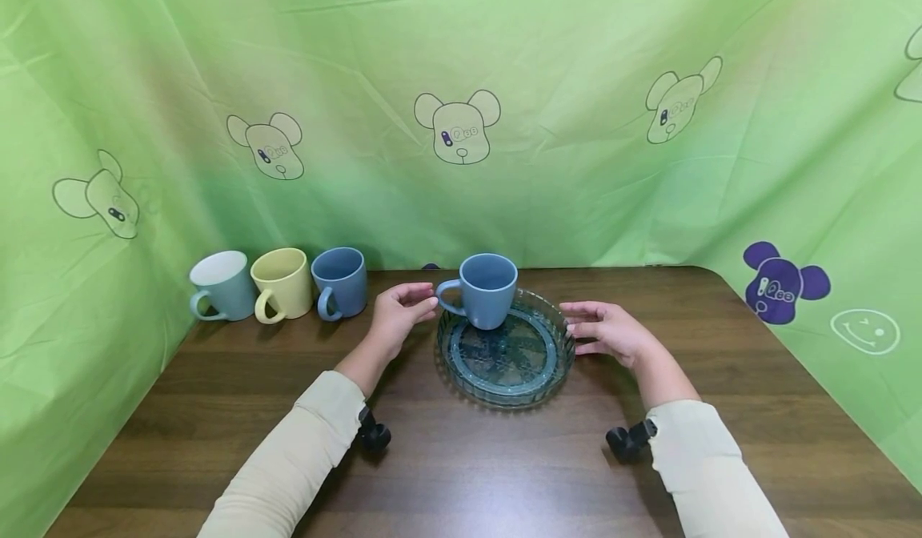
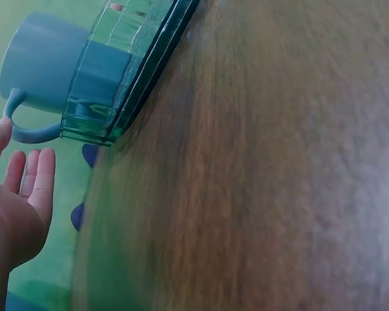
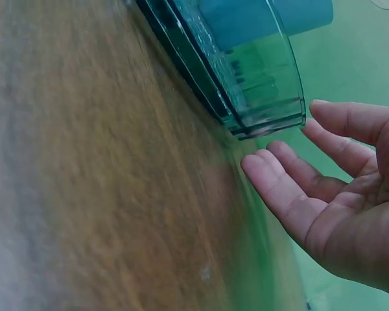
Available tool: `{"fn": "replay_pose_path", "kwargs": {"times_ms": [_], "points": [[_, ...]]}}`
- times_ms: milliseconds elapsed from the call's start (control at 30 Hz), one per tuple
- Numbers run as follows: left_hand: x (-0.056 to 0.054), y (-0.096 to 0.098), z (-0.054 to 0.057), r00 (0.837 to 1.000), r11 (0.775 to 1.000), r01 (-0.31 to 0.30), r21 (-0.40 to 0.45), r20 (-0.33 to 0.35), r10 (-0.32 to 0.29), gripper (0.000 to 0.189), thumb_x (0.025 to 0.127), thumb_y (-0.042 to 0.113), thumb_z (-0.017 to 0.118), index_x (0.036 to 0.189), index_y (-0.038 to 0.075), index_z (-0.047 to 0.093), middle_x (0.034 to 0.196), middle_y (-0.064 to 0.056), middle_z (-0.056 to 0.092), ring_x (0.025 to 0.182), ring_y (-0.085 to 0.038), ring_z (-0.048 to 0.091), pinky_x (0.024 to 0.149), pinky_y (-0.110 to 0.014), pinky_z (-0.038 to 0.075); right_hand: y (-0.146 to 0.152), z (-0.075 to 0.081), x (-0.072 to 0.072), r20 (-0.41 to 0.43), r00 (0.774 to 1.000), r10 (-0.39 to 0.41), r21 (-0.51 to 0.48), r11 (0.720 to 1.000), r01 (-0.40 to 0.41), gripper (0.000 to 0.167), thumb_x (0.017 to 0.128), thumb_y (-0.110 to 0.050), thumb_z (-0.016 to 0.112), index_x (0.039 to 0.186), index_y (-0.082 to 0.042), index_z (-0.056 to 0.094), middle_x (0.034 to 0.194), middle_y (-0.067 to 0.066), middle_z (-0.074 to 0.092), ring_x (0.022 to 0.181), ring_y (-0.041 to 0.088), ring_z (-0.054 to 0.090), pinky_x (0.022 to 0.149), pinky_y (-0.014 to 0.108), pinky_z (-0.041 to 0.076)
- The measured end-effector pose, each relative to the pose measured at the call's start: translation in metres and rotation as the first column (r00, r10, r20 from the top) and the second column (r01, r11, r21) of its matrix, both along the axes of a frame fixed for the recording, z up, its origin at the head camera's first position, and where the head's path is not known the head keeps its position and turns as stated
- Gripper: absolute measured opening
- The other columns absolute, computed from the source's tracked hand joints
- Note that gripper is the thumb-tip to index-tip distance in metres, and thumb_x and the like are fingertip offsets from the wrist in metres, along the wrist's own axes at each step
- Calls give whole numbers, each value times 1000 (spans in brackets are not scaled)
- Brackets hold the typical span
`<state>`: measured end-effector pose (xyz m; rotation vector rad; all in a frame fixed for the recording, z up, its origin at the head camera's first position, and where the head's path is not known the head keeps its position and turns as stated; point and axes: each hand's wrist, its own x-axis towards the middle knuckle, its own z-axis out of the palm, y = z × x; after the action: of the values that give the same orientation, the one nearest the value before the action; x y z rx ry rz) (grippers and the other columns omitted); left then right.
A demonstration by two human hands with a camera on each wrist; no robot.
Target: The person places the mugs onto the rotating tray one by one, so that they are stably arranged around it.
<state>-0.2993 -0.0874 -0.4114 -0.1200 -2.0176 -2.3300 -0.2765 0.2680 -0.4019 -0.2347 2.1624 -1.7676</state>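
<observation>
The left hand (image 1: 398, 318), fingers loosely extended, is at the handle (image 2: 35, 136) of a blue mug (image 1: 490, 294); the right hand (image 1: 607, 331), fingers also spread and relaxed, is beside the glass dish (image 1: 504, 366) holding that mug. Farther left on the table (image 1: 468, 474) stand teal (image 1: 232, 291), yellow (image 1: 290, 288) and darker blue (image 1: 347, 283) mugs.

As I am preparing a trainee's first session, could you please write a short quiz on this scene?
1. How many mugs stand directly on the table?
2. True or false: the left hand is nearer than the right hand to the handle of the mug in the transparent dish.
3. What colour is the middle mug of the row at left?

Key:
1. Three: teal mug, yellow mug, blue mug.
2. True.
3. Yellow.
</observation>
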Motion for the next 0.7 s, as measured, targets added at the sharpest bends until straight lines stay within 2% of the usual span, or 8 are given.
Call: {"fn": "replay_pose_path", "kwargs": {"times_ms": [267,400,533,700], "points": [[4,-5,-2,1000,999,-11,-33,-28,10,36,85,-8,70,119,-13,61,112,-20,67,86,-14,67,78,-30,61,1,1,-7,-10,999,30,23,999,-30,58,95,1,57,145,12,30,143,38,35,109,21,59,88,40,57],[7,-7,-2,999,999,-2,-38,-47,1,36,85,-7,71,119,-14,60,114,-25,64,84,-12,67,77,-28,61,3,-1,-11,-31,999,42,25,999,-42,57,95,2,56,145,13,30,143,38,35,109,21,59,88,39,58],[11,-10,-1,997,1000,18,-14,-72,-18,38,85,-7,71,119,-17,58,119,-33,59,83,-12,68,76,-27,61,4,-2,-17,-46,997,58,28,998,-57,57,96,0,56,146,11,30,144,37,34,111,22,58,90,38,57],[15,-14,0,997,999,31,11,-68,-31,40,83,-7,73,120,-16,58,121,-34,58,86,-15,69,78,-28,61,3,-2,-23,-38,996,75,37,997,-73,60,97,-6,58,148,7,29,147,34,33,120,31,53,89,39,56]]}}
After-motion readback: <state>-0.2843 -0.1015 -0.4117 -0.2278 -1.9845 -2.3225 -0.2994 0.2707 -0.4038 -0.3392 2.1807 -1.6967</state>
